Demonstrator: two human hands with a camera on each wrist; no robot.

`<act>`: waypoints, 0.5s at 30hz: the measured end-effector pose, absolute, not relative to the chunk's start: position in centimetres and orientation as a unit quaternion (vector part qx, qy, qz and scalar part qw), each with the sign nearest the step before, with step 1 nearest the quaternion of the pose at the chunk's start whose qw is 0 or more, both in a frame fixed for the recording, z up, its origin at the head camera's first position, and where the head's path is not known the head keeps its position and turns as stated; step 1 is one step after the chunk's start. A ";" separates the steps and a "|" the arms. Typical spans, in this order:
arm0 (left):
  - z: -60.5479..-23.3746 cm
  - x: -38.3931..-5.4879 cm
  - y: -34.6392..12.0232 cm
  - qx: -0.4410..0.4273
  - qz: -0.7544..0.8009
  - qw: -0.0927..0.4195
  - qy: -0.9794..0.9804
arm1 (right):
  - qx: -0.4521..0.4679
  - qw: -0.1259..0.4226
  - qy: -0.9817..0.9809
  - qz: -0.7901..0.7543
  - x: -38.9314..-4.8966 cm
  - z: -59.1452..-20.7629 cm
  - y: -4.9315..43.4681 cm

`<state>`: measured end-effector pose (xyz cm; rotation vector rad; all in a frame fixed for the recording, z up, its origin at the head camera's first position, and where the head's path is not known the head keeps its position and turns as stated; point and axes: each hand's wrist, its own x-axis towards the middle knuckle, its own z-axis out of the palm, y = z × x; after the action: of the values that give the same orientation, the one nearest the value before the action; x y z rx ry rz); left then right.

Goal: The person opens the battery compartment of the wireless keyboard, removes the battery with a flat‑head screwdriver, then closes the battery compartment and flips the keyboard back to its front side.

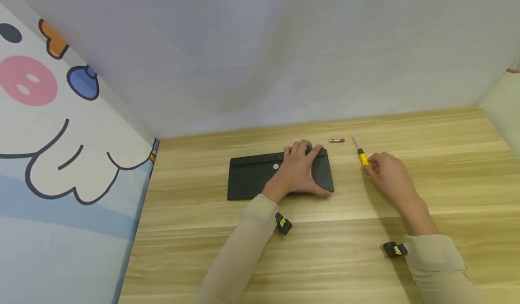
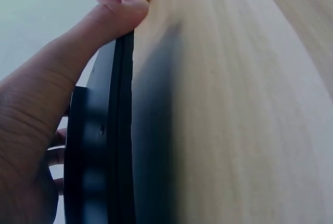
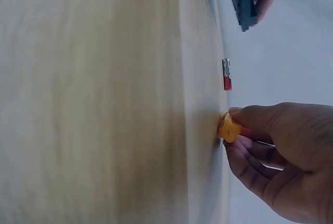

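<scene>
A black keyboard [image 1: 252, 177] is turned with its underside up, showing a small round white sticker. My left hand [image 1: 298, 172] grips it across its right part, thumb at the near edge and fingers over the far edge. In the left wrist view, a dark shadow shows on the table beside the keyboard [image 2: 96, 156]. To the right, my right hand [image 1: 392, 177] pinches the yellow handle of a screwdriver [image 1: 363, 159] between thumb and fingers, its metal tip pointing away from me. The right wrist view shows the yellow handle end [image 3: 229, 129] at the fingertips.
A small red and silver battery [image 1: 336, 140] lies on the wooden table [image 1: 183, 240], between the keyboard and the screwdriver tip. A pale wall [image 1: 284, 60] rises behind the table, and a cartoon-printed panel [image 1: 73, 128] stands on the left. Black wrist cameras sit near both sleeves.
</scene>
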<state>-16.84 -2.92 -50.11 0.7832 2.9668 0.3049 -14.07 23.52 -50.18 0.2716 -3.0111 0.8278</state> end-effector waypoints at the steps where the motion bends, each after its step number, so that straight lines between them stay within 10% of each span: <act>1: -49.9 -16.9 -2.9 0.256 0.097 0.024 0.961 | 0.085 0.002 -0.960 0.266 -14.1 -50.2 23.5; 15: -45.6 -17.0 -3.5 0.274 0.154 -0.008 0.949 | 0.076 0.000 -0.959 0.275 -14.2 -50.0 23.4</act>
<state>-17.02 -3.47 -45.62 0.8644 2.9981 0.4859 -14.17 23.37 -49.98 0.2381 -3.0106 0.8628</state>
